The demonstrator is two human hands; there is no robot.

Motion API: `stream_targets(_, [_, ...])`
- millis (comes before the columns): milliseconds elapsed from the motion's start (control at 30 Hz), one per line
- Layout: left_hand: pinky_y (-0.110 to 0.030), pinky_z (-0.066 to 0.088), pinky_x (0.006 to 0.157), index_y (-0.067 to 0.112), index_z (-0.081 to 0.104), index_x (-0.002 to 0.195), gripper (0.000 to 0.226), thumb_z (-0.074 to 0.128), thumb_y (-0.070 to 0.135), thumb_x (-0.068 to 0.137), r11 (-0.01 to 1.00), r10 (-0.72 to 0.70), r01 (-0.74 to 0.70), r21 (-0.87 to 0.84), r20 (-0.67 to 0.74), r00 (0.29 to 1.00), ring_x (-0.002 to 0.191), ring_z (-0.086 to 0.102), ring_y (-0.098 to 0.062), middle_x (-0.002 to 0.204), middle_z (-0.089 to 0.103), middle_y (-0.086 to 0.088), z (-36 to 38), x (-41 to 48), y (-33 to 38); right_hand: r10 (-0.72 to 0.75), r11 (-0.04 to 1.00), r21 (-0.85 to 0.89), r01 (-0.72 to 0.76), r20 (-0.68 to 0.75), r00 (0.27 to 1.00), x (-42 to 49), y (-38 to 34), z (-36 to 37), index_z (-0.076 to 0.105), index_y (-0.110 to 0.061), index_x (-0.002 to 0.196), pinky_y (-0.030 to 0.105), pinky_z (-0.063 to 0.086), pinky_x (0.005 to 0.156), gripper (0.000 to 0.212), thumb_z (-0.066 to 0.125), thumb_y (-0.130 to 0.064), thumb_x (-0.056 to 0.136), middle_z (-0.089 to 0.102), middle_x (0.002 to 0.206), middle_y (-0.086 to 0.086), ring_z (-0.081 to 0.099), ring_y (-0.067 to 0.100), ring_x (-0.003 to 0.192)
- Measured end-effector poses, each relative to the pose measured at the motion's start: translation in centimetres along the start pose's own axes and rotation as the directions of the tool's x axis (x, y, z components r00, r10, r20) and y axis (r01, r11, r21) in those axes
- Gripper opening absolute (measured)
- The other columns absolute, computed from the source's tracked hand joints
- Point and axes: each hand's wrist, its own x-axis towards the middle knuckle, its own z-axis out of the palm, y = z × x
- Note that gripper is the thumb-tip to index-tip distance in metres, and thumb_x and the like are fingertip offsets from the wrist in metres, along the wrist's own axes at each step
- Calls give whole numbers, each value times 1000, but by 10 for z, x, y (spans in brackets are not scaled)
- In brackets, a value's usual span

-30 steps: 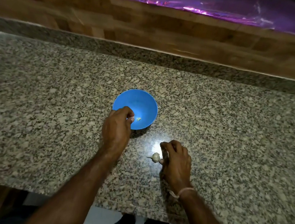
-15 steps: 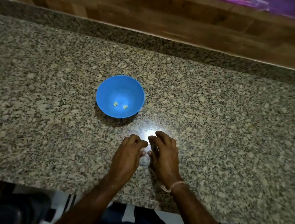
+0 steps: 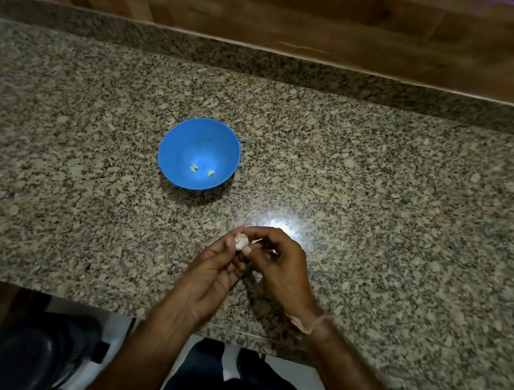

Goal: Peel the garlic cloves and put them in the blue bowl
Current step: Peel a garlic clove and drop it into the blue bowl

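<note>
While fingers (image 3: 264, 233) of left hand (image 3: 210, 273) and right hand (image 3: 285, 269) pinch garlic (image 3: 241, 241), blue bowl (image 3: 174, 142) beyond, two cloves (image 3: 193, 168) inside.

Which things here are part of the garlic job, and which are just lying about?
Job: garlic, pinched by left hand and right hand; blue bowl; two peeled cloves in it.
Lying about: counter; wood wall; wrist string.

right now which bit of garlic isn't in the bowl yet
The whitish garlic pinched between the left hand and right hand, over the counter. The other two cloves, small and yellowish, lie apart inside the blue bowl.
</note>
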Motion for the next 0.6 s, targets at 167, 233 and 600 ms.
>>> stream_targets(167, [-21, 59, 81, 5, 61, 135, 45, 58, 19, 92, 999, 39, -40, 27, 22, 999, 98, 75, -16, 124, 72, -23, 11, -8, -7, -19, 999, -32, 20, 10, 1000, -4, -7, -15, 78, -17, 108, 26, 59, 85, 25, 75, 1, 90, 76, 110, -10, 71, 8, 94])
stream_targets(233, [-20, 59, 82, 4, 60, 136, 46, 58, 18, 93, 997, 44, -45, 56, 34, 998, 100, 75, -16, 126, 71, -23, 15, -10, -11, -31, 998, -61, 31, 7, 999, -7, -9, -19, 78, -19, 106, 25, 59, 84, 25, 76, 0, 90, 76, 110, -10, 71, 8, 96])
stream_targets(600, [-20, 58, 84, 5, 67, 124, 30, 58, 14, 97, 939, 168, -175, 296, 48, 985, 114, 72, -22, 120, 75, -16, 30, -16, -26, -50, 993, -108, 42, -70, 996, -18, -7, -30, 71, -14, 91, 27, 60, 71, 19, 79, 2, 87, 73, 85, 0, 70, 18, 80])
